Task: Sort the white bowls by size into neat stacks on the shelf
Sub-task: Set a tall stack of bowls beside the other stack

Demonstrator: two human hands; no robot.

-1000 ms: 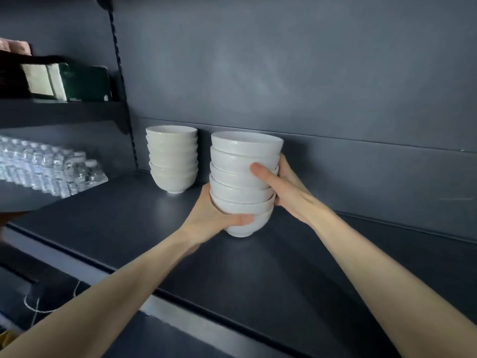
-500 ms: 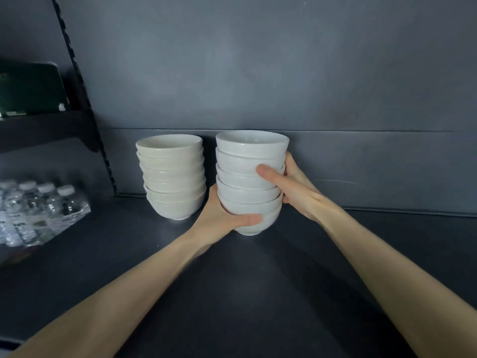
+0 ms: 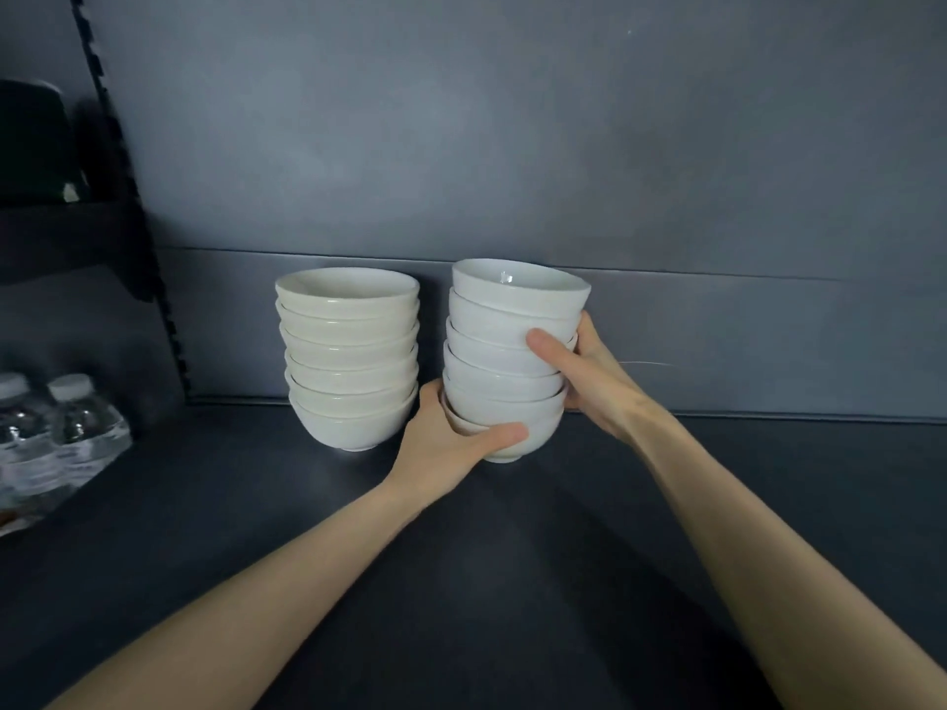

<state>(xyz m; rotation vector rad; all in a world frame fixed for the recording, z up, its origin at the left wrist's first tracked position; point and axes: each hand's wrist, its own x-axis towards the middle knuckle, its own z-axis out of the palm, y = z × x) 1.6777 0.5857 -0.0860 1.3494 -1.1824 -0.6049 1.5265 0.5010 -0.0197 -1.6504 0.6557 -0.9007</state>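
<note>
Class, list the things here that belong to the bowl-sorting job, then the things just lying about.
Job: held bowl stack; second bowl stack beside it; shelf; left hand; right hand.
Lying about: water bottles; dark box, upper left.

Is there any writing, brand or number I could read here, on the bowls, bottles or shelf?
No text can be read.
water bottles: labels too blurred to read.
dark box on upper shelf: too dark to tell.
left bowl stack and right bowl stack: plain white, no marks visible.
</note>
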